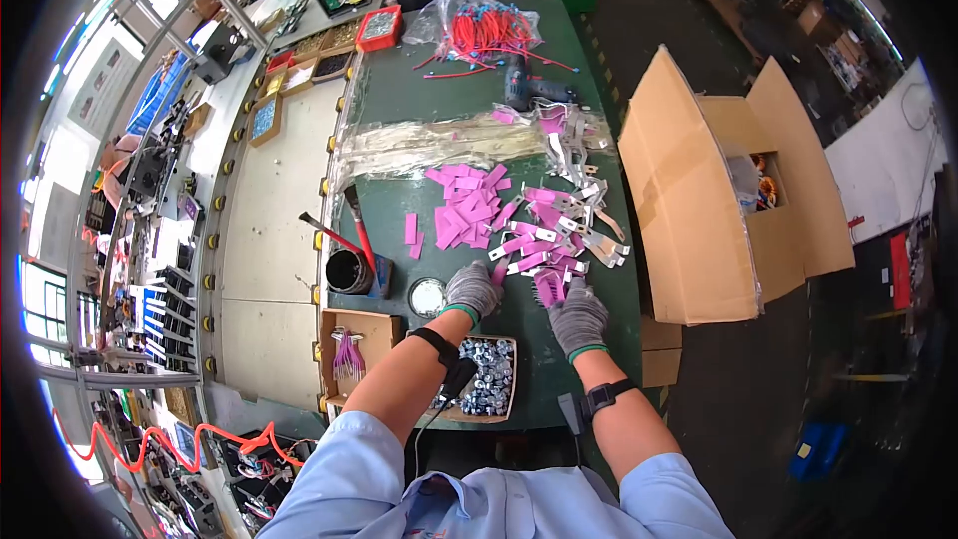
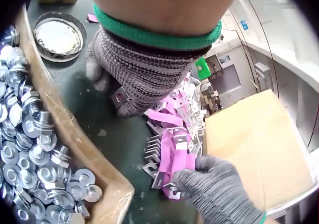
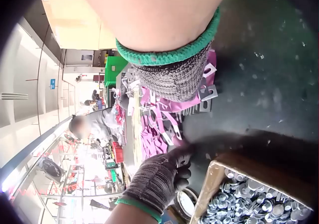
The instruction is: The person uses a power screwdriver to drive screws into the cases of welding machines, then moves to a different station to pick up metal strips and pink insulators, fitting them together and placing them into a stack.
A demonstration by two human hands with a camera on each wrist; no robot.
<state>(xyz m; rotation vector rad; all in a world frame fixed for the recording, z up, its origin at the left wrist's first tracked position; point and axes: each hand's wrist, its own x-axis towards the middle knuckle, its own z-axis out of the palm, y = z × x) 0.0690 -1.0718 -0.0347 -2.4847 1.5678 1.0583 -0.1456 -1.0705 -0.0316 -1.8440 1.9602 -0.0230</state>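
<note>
Light-blue shirt (image 1: 489, 501), grey-gloved hands (image 1: 579, 320) (green cuffs (image 2: 154, 40))

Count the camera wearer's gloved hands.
2: the left hand pinches a bracket near the pink strips; the right hand holds pink-covered brackets. Both show in the head view.

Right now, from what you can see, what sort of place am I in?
Probably a factory assembly workshop: pink-and-silver brackets lie heaped on a green workbench, bolts crowd an open box, and what looks like a power drill lies farther back.
</note>
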